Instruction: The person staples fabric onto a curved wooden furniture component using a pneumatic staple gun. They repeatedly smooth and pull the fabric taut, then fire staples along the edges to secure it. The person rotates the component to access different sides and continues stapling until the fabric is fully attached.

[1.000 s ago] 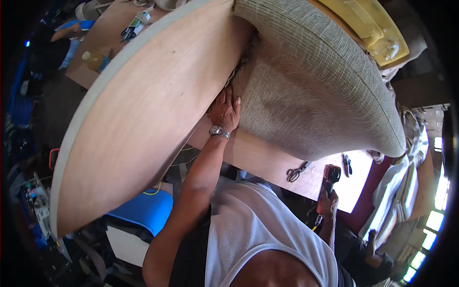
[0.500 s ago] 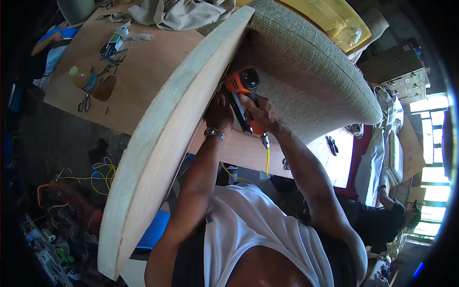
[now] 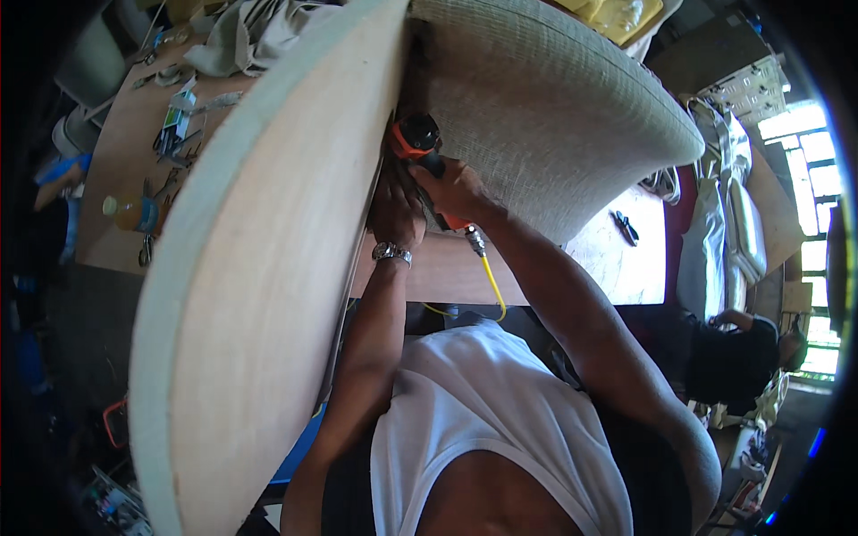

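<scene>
1 orange-black air tool (image 3: 416, 137) sits within the right fingers (image 3: 428, 181).

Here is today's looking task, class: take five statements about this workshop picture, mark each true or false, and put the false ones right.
1. The right hand grips an orange-and-black tool. True.
2. The wristwatch is worn on the right wrist. False: the wristwatch is on the left wrist.
3. A yellow hose runs from the tool. True.
4. In the picture, the bottle is to the right of the pale curved panel. False: the bottle is to the left of the pale curved panel.
5. The left hand is close to the tool. True.
</scene>
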`<state>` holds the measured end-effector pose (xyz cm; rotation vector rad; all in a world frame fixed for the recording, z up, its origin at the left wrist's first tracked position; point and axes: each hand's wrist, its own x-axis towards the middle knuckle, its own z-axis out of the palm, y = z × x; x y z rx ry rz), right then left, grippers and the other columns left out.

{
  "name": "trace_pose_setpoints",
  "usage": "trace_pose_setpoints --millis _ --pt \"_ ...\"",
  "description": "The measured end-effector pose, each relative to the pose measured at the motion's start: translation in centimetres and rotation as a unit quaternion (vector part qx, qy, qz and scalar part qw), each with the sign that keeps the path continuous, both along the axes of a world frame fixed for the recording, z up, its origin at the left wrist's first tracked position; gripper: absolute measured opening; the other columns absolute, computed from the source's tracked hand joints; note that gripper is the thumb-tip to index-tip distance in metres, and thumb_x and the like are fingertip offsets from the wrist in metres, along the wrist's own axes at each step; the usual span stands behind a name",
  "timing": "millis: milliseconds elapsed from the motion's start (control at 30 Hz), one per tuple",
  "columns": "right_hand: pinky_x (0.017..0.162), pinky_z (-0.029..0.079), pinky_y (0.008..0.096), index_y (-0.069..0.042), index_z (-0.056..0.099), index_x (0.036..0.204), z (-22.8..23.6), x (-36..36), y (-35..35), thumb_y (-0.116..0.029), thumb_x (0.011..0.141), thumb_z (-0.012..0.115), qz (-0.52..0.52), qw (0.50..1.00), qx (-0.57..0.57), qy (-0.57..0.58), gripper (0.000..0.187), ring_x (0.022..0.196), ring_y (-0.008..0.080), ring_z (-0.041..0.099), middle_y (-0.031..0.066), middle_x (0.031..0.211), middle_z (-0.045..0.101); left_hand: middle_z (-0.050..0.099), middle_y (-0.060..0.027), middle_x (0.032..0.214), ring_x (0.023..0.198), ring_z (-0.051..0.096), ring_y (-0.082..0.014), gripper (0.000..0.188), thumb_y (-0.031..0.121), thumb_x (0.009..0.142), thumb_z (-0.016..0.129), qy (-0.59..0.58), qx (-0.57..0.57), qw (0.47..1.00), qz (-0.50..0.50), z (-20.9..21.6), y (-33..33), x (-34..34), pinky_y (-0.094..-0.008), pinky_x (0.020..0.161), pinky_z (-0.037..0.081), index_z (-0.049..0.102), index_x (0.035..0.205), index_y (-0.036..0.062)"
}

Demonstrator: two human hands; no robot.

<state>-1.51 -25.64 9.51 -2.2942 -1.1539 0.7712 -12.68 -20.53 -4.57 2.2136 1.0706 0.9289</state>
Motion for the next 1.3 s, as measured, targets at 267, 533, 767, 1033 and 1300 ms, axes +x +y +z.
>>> trace_pose_setpoints --millis 267,533,767,1033,1300 --pt "0.063 0.059 0.0378 0.002 0.070 0.101 -0.8 0.0 0.8 -0.051 0.094 0.065 -0.083 0.981 0.016 0.172 0.055 0.063 0.0237 0.073 0.0142 0.072 0.072 0.042 -0.0303 0.151 0.139 0.045 -0.0426 0.072 0.018 0.094 0.057 -0.020 -0.082 0.994 -0.075 0.7 0.1 -0.6 -0.0484 0.115 0.039 0.029 0.156 -0.0038" --pt "0.092 0.055 0.0494 0.004 0.062 0.121 -5.7 -1.9 1.5 -0.050 0.093 0.063 -0.152 0.972 0.061 0.166 0.061 0.106 0.0468 0.068 0.0308 0.105 0.071 0.055 -0.0230 0.130 0.119 0.057 -0.0349 0.046 0.026 0.098 0.055 -0.205 -0.345 0.914 -0.062 -10.0 1.0 0.0 -0.0400 0.105 0.044 0.046 0.133 -0.0021" --pt "0.092 0.054 0.0492 -0.001 0.064 0.121 -4.3 -2.1 1.6 -0.052 0.091 0.065 -0.168 0.973 0.057 0.151 0.059 0.107 0.0463 0.068 0.0312 0.107 0.070 0.058 -0.0201 0.127 0.117 0.058 -0.0328 0.037 0.026 0.102 0.052 -0.282 -0.376 0.874 -0.121 -9.3 1.9 0.0 -0.0374 0.102 0.046 0.050 0.127 -0.0022" --pt "0.095 0.052 0.0496 -0.002 0.063 0.121 -7.0 -2.2 1.4 -0.053 0.091 0.063 -0.153 0.969 0.078 0.180 0.060 0.112 0.0460 0.065 0.0320 0.111 0.069 0.063 -0.0251 0.132 0.123 0.062 -0.0392 0.036 0.015 0.106 0.045 -0.270 0.159 0.945 -0.096 16.7 -9.5 -10.9 -0.0464 0.100 0.051 0.061 0.128 -0.0069" --pt "0.059 0.058 0.0344 -0.002 0.066 0.108 -9.1 -1.4 2.5 -0.045 0.094 0.071 -0.116 0.946 0.155 0.260 0.046 0.063 0.0176 0.067 0.0098 0.078 0.068 0.053 -0.0224 0.146 0.130 0.055 -0.0332 0.045 0.026 0.105 0.048 -0.408 0.366 0.830 -0.104 40.0 -8.0 -27.7 -0.0438 0.113 0.040 0.056 0.136 -0.0062"
